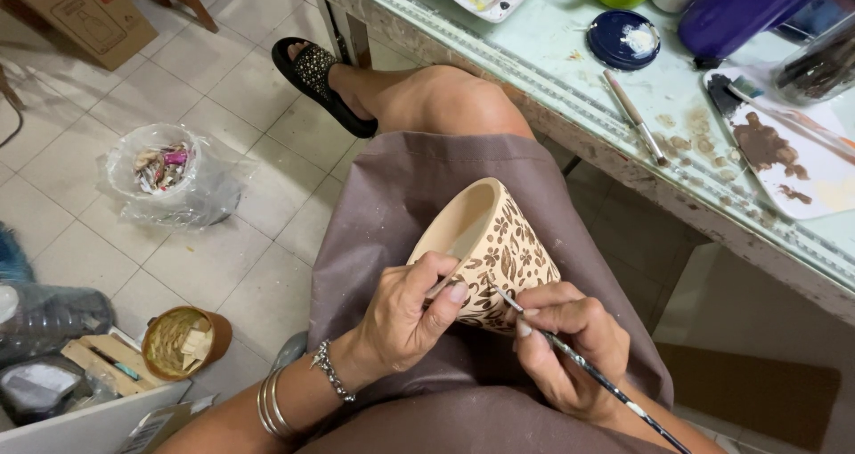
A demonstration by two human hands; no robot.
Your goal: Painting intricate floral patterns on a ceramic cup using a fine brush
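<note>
Head view, looking down at my lap. My left hand [405, 316] cups the clay pot [485, 249], fingers curled round its wall, thumb pressed on the patterned side; pot lies tilted on my grey-brown skirt [401, 187], mouth facing away. Unglazed ceramic, matte, pale, brown leaf motifs. Likely stiff, brittle, moderately light; best gripped by wall and rim, off wet paint. My right hand [561, 343] pinches a thin brush [588, 369], tip touching the pot. Paint-smeared table [552, 71] sits right.
</note>
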